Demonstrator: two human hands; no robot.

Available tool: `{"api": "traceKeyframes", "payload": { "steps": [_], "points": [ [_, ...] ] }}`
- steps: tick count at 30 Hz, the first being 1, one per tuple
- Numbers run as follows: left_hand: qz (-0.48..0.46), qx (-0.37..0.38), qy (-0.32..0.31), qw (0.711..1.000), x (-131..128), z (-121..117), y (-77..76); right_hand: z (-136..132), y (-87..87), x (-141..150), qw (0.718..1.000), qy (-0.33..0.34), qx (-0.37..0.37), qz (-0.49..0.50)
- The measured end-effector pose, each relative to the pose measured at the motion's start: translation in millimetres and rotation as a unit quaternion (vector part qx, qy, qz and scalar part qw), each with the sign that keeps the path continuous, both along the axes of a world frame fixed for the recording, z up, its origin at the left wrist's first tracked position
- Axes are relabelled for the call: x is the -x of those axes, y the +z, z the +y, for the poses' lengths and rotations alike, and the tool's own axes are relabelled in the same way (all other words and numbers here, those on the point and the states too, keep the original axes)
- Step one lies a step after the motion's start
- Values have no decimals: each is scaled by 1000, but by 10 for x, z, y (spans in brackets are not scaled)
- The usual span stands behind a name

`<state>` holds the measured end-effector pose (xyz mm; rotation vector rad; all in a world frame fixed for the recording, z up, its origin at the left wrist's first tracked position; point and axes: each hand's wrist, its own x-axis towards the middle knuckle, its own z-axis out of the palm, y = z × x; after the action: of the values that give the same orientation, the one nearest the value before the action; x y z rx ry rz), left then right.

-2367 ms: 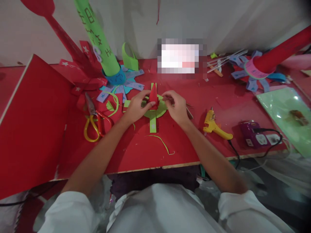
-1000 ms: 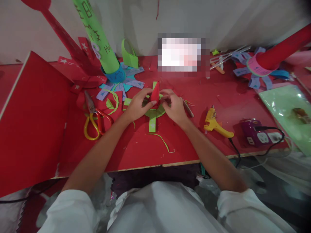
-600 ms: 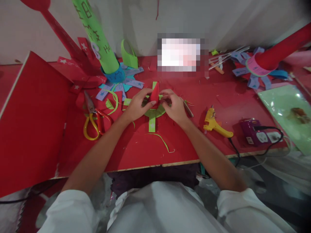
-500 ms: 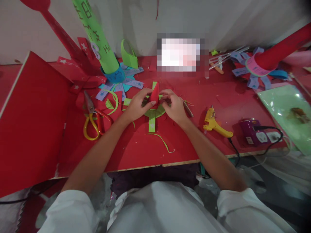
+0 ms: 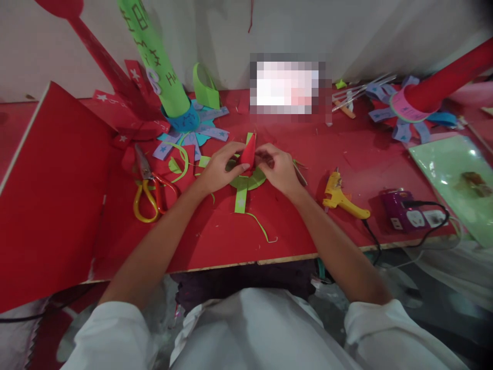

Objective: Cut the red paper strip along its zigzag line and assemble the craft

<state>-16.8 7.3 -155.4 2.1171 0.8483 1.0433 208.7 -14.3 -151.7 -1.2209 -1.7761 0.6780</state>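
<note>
A small red paper cone [image 5: 248, 152] stands upright on a green paper disc [image 5: 250, 181] with green strips sticking out of it, in the middle of the red table [image 5: 215, 241]. My left hand [image 5: 220, 168] pinches the cone from the left, thumb and fingers closed on its base. My right hand [image 5: 278, 168] presses against the cone's right side with its fingers curled in. One green strip [image 5: 241, 198] points toward me from under the disc.
Yellow-handled scissors [image 5: 148, 192] lie to the left, a yellow glue gun [image 5: 341, 198] and a purple power strip [image 5: 404, 216] to the right. A big red board [image 5: 50, 195] leans at far left. Green [image 5: 159, 61] and red [image 5: 442, 82] paper tubes with strip bases stand behind. Green paper scraps lie about.
Both hands stay on the red cone. The cone has tilted slightly to the right, and the disc with its strips has turned a little under my hands.
</note>
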Motion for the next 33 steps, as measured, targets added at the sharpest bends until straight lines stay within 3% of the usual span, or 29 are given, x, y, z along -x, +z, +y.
{"api": "traceKeyframes", "payload": {
  "steps": [15,33],
  "points": [
    [18,-3,1,1000,-4,-3,26,-4,2,-5,993,-1,-41,-106],
    [-7,-7,-4,1000,-8,26,-44,26,-8,-31,997,1,-47,-59]
  ]
}}
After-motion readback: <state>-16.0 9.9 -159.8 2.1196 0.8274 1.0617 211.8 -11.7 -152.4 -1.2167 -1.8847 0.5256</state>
